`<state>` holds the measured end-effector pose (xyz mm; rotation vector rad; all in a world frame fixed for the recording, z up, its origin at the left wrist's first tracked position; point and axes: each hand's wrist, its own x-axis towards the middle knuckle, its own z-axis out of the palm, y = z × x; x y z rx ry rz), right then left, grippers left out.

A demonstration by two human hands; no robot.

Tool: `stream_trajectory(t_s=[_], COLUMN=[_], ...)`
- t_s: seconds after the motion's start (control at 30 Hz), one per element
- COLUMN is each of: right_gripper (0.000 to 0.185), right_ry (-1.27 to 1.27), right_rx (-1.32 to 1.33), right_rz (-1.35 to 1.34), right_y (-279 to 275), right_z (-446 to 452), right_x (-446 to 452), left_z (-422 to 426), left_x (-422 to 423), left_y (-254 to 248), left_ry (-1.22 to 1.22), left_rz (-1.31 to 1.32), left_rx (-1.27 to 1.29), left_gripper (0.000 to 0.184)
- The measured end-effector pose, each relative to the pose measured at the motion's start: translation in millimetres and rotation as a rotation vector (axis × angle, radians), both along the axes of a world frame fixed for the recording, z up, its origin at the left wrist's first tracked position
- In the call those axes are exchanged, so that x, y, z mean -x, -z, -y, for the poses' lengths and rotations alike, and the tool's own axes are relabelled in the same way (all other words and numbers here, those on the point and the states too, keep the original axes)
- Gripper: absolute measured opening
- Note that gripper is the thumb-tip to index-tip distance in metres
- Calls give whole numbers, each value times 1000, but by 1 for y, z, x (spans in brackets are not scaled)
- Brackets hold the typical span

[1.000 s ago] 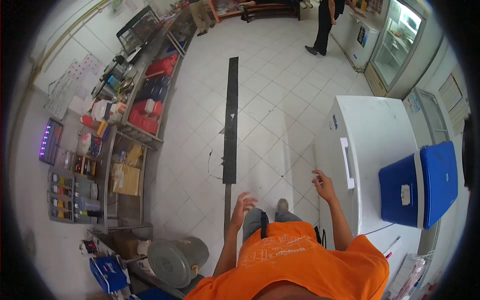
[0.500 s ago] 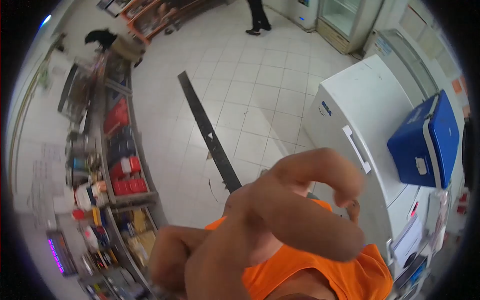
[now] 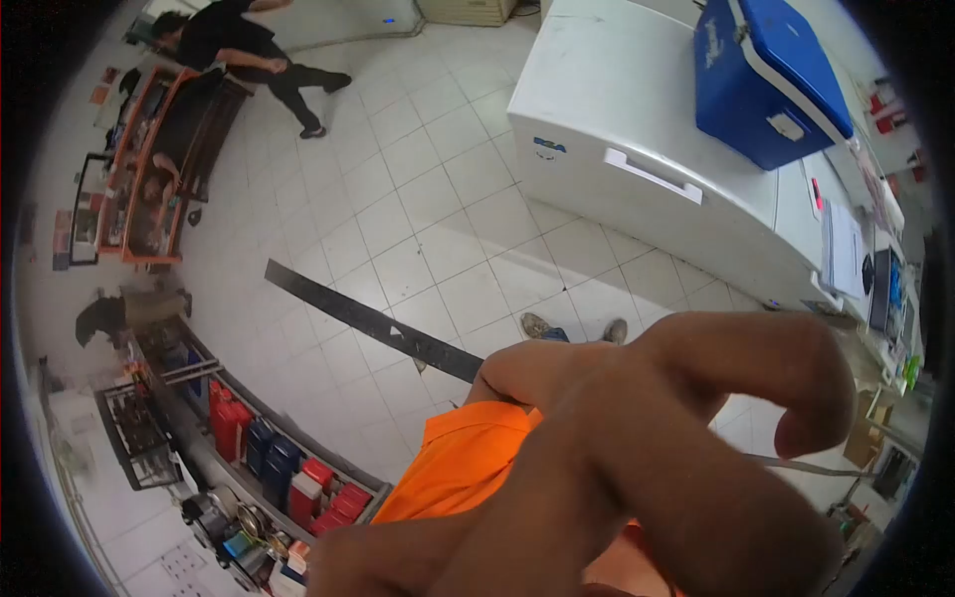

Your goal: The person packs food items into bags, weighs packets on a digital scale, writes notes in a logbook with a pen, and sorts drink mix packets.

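My left hand [image 3: 597,448] is very close to the camera and fills the lower right of the view. Its fingers are bent and spread apart, with nothing visible between them. Behind it, the left forearm [image 3: 522,370] comes out of my orange sleeve [image 3: 448,453]. My right hand does not show. A long dark strip [image 3: 373,323], which looks as if it lies on the floor, runs from the left and disappears behind my forearm. My shoes [image 3: 537,325] stand on the tiles just beyond the hand.
A white chest freezer [image 3: 587,90] at the upper right carries a blue cooler box [image 3: 731,80]. Along the left runs a shelf unit [image 3: 338,463] with red and blue containers. A person in black [image 3: 254,60] is near an orange cabinet [image 3: 124,189]; another person [image 3: 104,316] bends at the left.
The view has turned, so the freezer and cooler box sit higher and further left. The person in black shows more fully. My left hand has shifted right and down in view, fingers still bent.
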<state>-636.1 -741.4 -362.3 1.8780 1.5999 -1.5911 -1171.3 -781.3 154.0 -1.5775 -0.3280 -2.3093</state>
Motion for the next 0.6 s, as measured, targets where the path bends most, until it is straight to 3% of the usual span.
stream_trajectory(t_s=[0.3, 0.33, 0.37, 0.47, 0.53, 0.57, 0.6], right_gripper=[26, 26, 24, 28, 27, 24, 23], right_ry=[-14, 29, 344, 256, 286, 246, 228], right_rx=[-236, -243, -10, -94, -126, -180, -243], right_rz=[-243, -281, -304, -277, -286, -275, -256], right_y=[49, 50, 26, 34, 38, 42, 47], right_z=[16, 12, 9, -12, -8, 2, 8], right_x=[-70, -77, -76, -128, -171, -194, -216], left_z=[-11, -18, -26, -56, -63, -57, -45], left_x=[-117, -134, -149, -193, -217, -228, -232], left_y=[-5, 7, 24, 127, 215, 262, 326], left_ry=[91, 106, 133, 224, 117, 13, -169], left_rz=[-160, -182, -187, -53, 37, 55, -92], left_rx=[134, 210, 326, 863, 1365, 1514, 1593], left_gripper=[40, 40, 39, 37, 37, 37, 34])
